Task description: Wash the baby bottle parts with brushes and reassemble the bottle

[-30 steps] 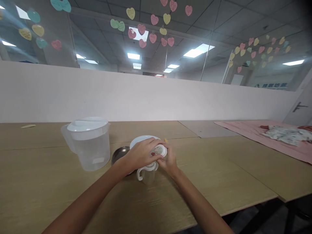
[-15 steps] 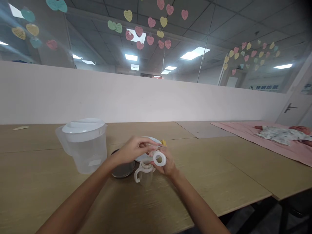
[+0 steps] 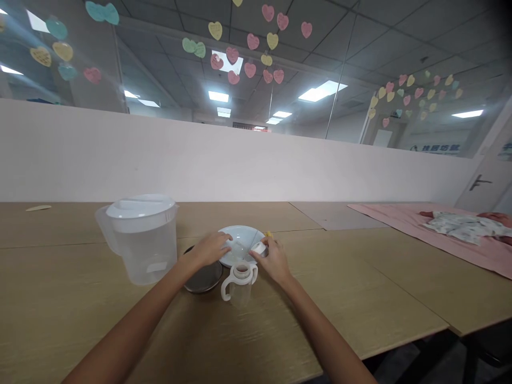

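A white bowl (image 3: 240,232) holds something clear and hard to make out. My left hand (image 3: 210,248) is at the bowl's left rim, its fingers apart and nothing visible in them. At the right side of the bowl, my right hand (image 3: 274,258) pinches a small white ring-shaped cap (image 3: 259,248). In front of the bowl stands a clear bottle (image 3: 240,292) with two white handles and an uncovered mouth. A dark round dish (image 3: 204,278) lies left of the bottle, partly behind my left wrist. A bit of something yellow (image 3: 269,234) shows behind my right fingers.
A large lidded pitcher (image 3: 146,245) of clear liquid stands on the wooden table (image 3: 352,298) at the left. To the right, a doll-like figure in patterned clothing (image 3: 468,226) lies on a pink cloth (image 3: 392,217). A white wall (image 3: 224,165) rises behind the table.
My hands have moved apart, the left one leftward to the bowl's rim. The white cap in my right hand has gone up slightly and tilted, and more of the bowl now shows.
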Demonstrator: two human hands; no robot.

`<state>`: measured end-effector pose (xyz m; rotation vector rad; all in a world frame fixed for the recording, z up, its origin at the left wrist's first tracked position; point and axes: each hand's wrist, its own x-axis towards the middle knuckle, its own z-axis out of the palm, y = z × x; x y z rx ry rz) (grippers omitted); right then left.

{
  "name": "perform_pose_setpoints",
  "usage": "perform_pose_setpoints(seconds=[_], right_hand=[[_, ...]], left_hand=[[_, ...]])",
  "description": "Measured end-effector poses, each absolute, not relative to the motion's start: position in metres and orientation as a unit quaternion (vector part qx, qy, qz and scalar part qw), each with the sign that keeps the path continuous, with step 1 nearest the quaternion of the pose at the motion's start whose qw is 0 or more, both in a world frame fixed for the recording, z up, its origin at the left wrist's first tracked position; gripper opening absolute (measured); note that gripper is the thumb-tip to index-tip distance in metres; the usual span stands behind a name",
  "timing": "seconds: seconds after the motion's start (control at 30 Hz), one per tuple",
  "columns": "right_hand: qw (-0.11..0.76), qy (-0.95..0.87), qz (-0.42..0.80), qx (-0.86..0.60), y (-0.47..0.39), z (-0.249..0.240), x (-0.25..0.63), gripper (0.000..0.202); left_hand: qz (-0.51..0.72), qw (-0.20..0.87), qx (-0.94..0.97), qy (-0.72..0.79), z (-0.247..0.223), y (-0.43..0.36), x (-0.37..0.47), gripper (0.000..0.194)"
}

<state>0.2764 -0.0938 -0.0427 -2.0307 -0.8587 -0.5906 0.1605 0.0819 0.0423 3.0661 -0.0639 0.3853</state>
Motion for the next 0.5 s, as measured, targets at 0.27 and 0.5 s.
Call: perform_pose_setpoints(seconds=[0.27, 0.5], right_hand=[[0.342, -0.352, -0.240, -0.838, -0.092, -0.048, 0.272, 0.031], [0.293, -0.327, -0.132, -0.889, -0.093, -0.045, 0.269, 0.042]], left_hand=[[0.367, -0.062, 0.924, 0.088, 0.131, 0.107, 0.096, 0.040], [0.341, -0.019, 0.857, 0.385, 0.152, 0.176, 0.043, 0.056]])
